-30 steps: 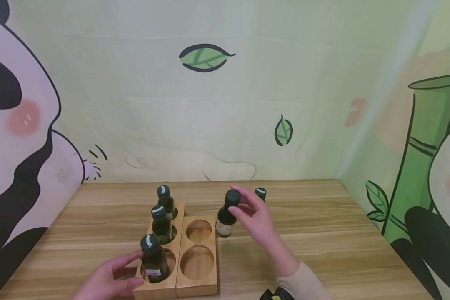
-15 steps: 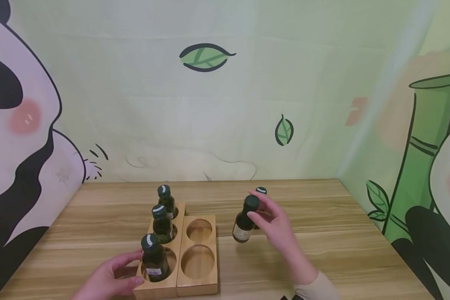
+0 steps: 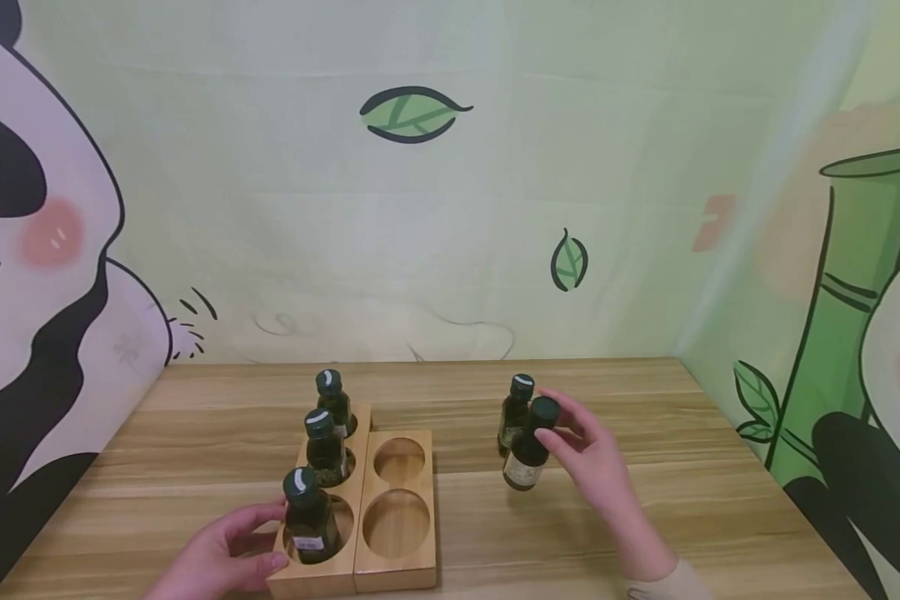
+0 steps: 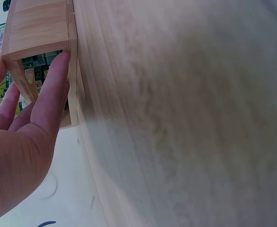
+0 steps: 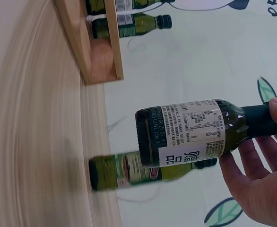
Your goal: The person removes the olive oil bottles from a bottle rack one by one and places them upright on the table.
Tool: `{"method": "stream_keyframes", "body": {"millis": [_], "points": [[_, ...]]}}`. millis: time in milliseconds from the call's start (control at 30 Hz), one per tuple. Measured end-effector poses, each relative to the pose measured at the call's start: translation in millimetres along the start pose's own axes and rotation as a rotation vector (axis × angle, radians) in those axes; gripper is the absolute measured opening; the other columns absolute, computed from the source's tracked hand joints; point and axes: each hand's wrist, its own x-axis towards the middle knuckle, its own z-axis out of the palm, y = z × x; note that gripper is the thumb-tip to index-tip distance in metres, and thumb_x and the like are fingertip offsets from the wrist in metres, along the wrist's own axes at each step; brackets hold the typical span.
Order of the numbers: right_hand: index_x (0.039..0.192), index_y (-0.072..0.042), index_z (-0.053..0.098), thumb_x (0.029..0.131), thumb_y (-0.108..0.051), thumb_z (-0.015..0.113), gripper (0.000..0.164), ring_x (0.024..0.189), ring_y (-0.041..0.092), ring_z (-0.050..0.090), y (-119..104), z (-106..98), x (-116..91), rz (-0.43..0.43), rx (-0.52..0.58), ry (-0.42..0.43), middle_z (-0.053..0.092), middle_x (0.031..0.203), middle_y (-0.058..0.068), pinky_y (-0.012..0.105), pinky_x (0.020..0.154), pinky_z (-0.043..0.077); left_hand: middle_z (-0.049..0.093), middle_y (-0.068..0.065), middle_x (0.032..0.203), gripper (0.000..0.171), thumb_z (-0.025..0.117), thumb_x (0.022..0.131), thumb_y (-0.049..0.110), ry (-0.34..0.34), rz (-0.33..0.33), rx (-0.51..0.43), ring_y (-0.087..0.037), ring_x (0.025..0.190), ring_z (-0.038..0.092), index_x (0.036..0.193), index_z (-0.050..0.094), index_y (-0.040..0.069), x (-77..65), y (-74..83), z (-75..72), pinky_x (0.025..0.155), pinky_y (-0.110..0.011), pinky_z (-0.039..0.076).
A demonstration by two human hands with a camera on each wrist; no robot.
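Observation:
My right hand (image 3: pixel 591 462) pinches a small dark green glass bottle (image 3: pixel 527 465) by its capped neck and holds it off the table, slightly tilted. In the right wrist view a white printed label wraps the held bottle (image 5: pixel 190 132). Close behind it, a similar bottle (image 3: pixel 512 423) stands upright on the table. At the left, my left hand (image 3: pixel 217 550) grips the near left corner of a wooden bottle rack (image 3: pixel 395 575), thumb on the front and fingers along the side. The left wrist view shows the fingers (image 4: pixel 53 94) against the rack's open end.
Three capped bottles, near (image 3: pixel 311 533), middle (image 3: pixel 325 457) and far (image 3: pixel 335 408), stand in the rack's left row. Two round holes, one being the front hole (image 3: pixel 396 525), lie bare in its right row. A printed cloth backdrop (image 3: pixel 450 208) rises behind the wooden table (image 3: pixel 682 467).
My right hand has carried its bottle rightward, away from the rack, to just in front of the standing bottle. My left hand and the rack have stayed in place.

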Motion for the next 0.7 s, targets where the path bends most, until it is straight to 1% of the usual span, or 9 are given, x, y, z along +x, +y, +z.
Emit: {"method": "stream_keyframes", "body": {"millis": [233, 367, 467, 600, 700], "points": [[0.132, 0.000, 0.059, 0.088, 0.004, 0.071, 0.046, 0.099, 0.008, 0.063, 6.4, -14.6, 0.8, -0.005, -0.038, 0.033, 0.065, 0.119, 0.022, 0.021, 0.088, 0.052, 0.033, -0.039, 0.146, 0.067, 0.076, 0.089, 0.019, -0.014, -0.002, -0.010, -0.053, 0.123, 0.049, 0.139, 0.044, -0.011, 0.3, -0.3, -1.0, 0.079, -0.052, 0.058], [0.133, 0.000, 0.059, 0.088, 0.003, 0.071, 0.047, 0.100, 0.005, 0.062, 10.9, -20.5, 2.0, 0.011, -0.063, 0.046, 0.064, 0.120, 0.022, 0.020, 0.088, 0.051, 0.033, -0.039, 0.146, 0.066, 0.076, 0.090, 0.019, -0.015, -0.010, -0.014, -0.053, 0.123, 0.049, 0.139, 0.044, -0.011, 0.1, -0.3, -1.1, 0.079, -0.053, 0.058], [0.134, 0.001, 0.058, 0.089, 0.004, 0.070, 0.047, 0.099, 0.003, 0.061, 14.6, -23.5, 3.5, 0.005, -0.079, 0.051, 0.064, 0.119, 0.023, 0.018, 0.087, 0.051, 0.033, -0.039, 0.146, 0.066, 0.076, 0.090, 0.019, -0.008, -0.023, -0.005, -0.053, 0.122, 0.049, 0.140, 0.045, -0.010, 0.2, -0.1, -1.5, 0.079, -0.053, 0.058], [0.134, 0.002, 0.056, 0.089, 0.006, 0.068, 0.046, 0.098, 0.004, 0.061, 21.1, -26.8, 6.4, -0.008, -0.102, 0.051, 0.065, 0.119, 0.024, 0.017, 0.087, 0.050, 0.033, -0.040, 0.146, 0.065, 0.075, 0.090, 0.019, -0.004, -0.035, -0.005, -0.053, 0.122, 0.049, 0.140, 0.045, -0.010, 0.5, 0.1, -1.8, 0.079, -0.053, 0.057], [0.136, 0.001, 0.055, 0.091, 0.005, 0.066, 0.047, 0.099, 0.005, 0.061, 26.5, -29.4, 9.8, 0.009, -0.117, 0.048, 0.065, 0.121, 0.023, 0.017, 0.087, 0.050, 0.033, -0.039, 0.146, 0.064, 0.075, 0.090, 0.019, -0.001, -0.038, -0.007, -0.053, 0.122, 0.049, 0.140, 0.045, -0.009, 0.6, 0.0, -2.0, 0.079, -0.053, 0.057]]}}
